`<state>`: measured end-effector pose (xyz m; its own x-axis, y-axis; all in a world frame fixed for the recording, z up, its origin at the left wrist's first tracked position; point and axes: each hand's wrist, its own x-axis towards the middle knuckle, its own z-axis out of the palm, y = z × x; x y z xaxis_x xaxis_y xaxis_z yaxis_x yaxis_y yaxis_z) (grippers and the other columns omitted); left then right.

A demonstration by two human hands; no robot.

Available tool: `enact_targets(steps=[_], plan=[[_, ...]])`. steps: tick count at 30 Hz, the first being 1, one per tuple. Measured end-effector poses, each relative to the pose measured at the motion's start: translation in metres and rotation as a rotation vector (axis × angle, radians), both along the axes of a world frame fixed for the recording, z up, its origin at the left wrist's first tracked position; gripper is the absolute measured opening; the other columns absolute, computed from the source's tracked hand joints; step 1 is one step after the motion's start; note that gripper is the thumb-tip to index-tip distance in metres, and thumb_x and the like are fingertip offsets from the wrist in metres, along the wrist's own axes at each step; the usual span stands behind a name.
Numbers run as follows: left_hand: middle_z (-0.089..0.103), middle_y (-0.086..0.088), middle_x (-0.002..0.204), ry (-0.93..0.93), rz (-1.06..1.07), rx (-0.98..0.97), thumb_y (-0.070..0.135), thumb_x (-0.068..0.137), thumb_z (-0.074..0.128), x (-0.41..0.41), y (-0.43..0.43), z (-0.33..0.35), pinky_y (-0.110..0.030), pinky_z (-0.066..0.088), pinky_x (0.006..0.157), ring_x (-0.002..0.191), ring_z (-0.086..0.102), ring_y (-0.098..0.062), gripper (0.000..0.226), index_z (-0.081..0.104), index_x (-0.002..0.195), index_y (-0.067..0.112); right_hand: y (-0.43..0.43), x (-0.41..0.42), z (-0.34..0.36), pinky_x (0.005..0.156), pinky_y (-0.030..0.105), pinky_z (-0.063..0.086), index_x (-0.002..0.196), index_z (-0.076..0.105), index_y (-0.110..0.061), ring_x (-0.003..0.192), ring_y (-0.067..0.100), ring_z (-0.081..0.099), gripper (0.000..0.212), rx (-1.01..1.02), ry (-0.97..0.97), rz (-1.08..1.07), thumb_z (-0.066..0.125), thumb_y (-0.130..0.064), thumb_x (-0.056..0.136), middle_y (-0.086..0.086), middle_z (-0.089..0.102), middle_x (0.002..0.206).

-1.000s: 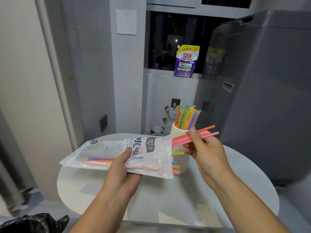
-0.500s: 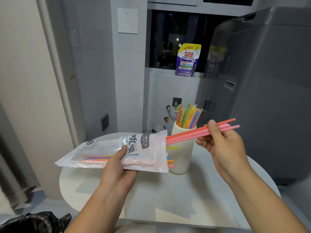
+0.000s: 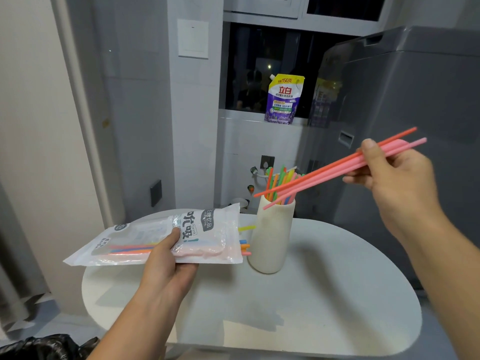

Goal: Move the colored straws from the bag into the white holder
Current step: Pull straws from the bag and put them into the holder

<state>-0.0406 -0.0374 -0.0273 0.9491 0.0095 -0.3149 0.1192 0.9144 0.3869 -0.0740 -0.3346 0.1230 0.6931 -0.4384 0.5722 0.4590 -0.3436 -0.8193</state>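
My left hand (image 3: 166,263) holds a clear plastic straw bag (image 3: 145,237) level above the round white table (image 3: 324,294). Several straw ends poke out of its open right end, beside the white holder (image 3: 271,237). The holder stands upright on the table with several colored straws in it. My right hand (image 3: 392,172) is raised to the right of the holder and pinches a small bunch of pink and orange straws (image 3: 330,172). These slant down to the left, their lower tips just over the holder's rim and fully outside the bag.
A grey washing machine (image 3: 405,126) stands close on the right behind my right arm. A purple detergent pouch (image 3: 284,100) sits on the window ledge at the back. A black plastic bag (image 3: 46,346) lies on the floor at lower left.
My right hand has pulled the pink and orange straws out of the bag, up and to the right. Their tips now hang over the holder. The left hand and bag barely moved.
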Motion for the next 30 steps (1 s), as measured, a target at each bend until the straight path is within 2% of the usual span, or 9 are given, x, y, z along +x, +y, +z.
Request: enact_targets(steps=[3, 6, 12, 15, 18, 21, 24, 27, 30], plan=[[0.082, -0.011, 0.099, 0.007, -0.014, -0.001, 0.008, 0.102, 0.057, -0.002, -0.005, -0.001, -0.044, 0.063, 0.052, 0.082, 0.081, -0.025, 0.018, 0.069, 0.114, 0.003, -0.002, -0.001, 0.01, 0.065, 0.029, 0.062, 0.068, 0.073, -0.027, 0.066, 0.02, 0.076, 0.032, -0.047, -0.019, -0.048, 0.062, -0.035, 0.097, -0.006, 0.076, 0.068], [0.082, -0.012, 0.099, 0.002, -0.027, 0.01, 0.009, 0.102, 0.057, -0.004, -0.008, -0.002, -0.044, 0.063, 0.051, 0.082, 0.081, -0.026, 0.017, 0.07, 0.112, 0.003, 0.0, -0.001, 0.018, 0.059, 0.02, 0.058, 0.074, 0.071, -0.025, 0.061, 0.014, 0.075, 0.028, -0.129, -0.028, -0.091, 0.061, -0.034, 0.098, -0.011, 0.076, 0.068], [0.083, -0.012, 0.097, -0.009, -0.033, 0.029, 0.009, 0.101, 0.058, -0.006, -0.01, 0.0, -0.044, 0.066, 0.06, 0.081, 0.081, -0.026, 0.017, 0.07, 0.112, 0.003, 0.011, 0.002, 0.024, 0.054, 0.012, 0.053, 0.088, 0.072, -0.014, 0.064, 0.006, 0.073, 0.023, -0.251, -0.034, -0.094, 0.062, -0.032, 0.098, 0.0, 0.075, 0.081], [0.082, -0.012, 0.098, -0.008, -0.03, 0.044, 0.01, 0.101, 0.058, -0.006, -0.01, 0.0, -0.047, 0.062, 0.073, 0.083, 0.081, -0.025, 0.019, 0.069, 0.116, 0.004, 0.019, 0.004, 0.022, 0.053, 0.01, 0.051, 0.081, 0.068, -0.023, 0.064, 0.006, 0.073, 0.019, -0.306, -0.022, -0.073, 0.063, -0.03, 0.097, -0.001, 0.073, 0.08], [0.082, -0.012, 0.101, -0.014, -0.033, 0.053, 0.01, 0.101, 0.058, -0.007, -0.011, 0.001, -0.043, 0.065, 0.063, 0.084, 0.081, -0.025, 0.019, 0.069, 0.115, 0.004, 0.025, 0.007, 0.02, 0.052, 0.009, 0.05, 0.077, 0.065, -0.026, 0.063, 0.005, 0.072, 0.02, -0.332, -0.001, -0.068, 0.064, -0.031, 0.097, -0.002, 0.072, 0.079], [0.082, -0.012, 0.106, -0.016, -0.039, 0.058, 0.01, 0.102, 0.058, -0.008, -0.011, 0.0, -0.047, 0.065, 0.069, 0.086, 0.08, -0.026, 0.02, 0.069, 0.118, 0.004, 0.027, 0.013, 0.02, 0.054, 0.012, 0.055, 0.079, 0.065, -0.023, 0.061, 0.003, 0.071, 0.02, -0.371, 0.044, -0.075, 0.064, -0.033, 0.096, -0.003, 0.072, 0.078], [0.081, -0.012, 0.105, -0.024, -0.037, 0.074, 0.01, 0.102, 0.058, -0.007, -0.011, 0.0, -0.045, 0.066, 0.063, 0.085, 0.081, -0.025, 0.018, 0.07, 0.113, 0.004, 0.027, 0.022, 0.02, 0.055, 0.014, 0.055, 0.087, 0.069, -0.015, 0.06, 0.006, 0.071, 0.024, -0.41, 0.093, -0.086, 0.063, -0.036, 0.096, -0.002, 0.073, 0.078], [0.082, -0.011, 0.103, -0.024, -0.032, 0.09, 0.01, 0.102, 0.058, -0.007, -0.012, -0.001, -0.048, 0.06, 0.078, 0.086, 0.08, -0.024, 0.018, 0.07, 0.113, 0.004, 0.028, 0.03, 0.023, 0.058, 0.02, 0.057, 0.088, 0.069, -0.013, 0.062, 0.011, 0.072, 0.024, -0.437, 0.136, -0.087, 0.063, -0.034, 0.096, 0.001, 0.073, 0.078], [0.082, -0.012, 0.099, -0.022, -0.042, 0.098, 0.011, 0.102, 0.058, -0.007, -0.013, -0.001, -0.049, 0.057, 0.082, 0.084, 0.081, -0.025, 0.017, 0.07, 0.111, 0.004, 0.031, 0.039, 0.027, 0.062, 0.026, 0.061, 0.086, 0.067, -0.014, 0.066, 0.015, 0.072, 0.022, -0.44, 0.172, -0.068, 0.063, -0.033, 0.097, 0.005, 0.073, 0.079]])
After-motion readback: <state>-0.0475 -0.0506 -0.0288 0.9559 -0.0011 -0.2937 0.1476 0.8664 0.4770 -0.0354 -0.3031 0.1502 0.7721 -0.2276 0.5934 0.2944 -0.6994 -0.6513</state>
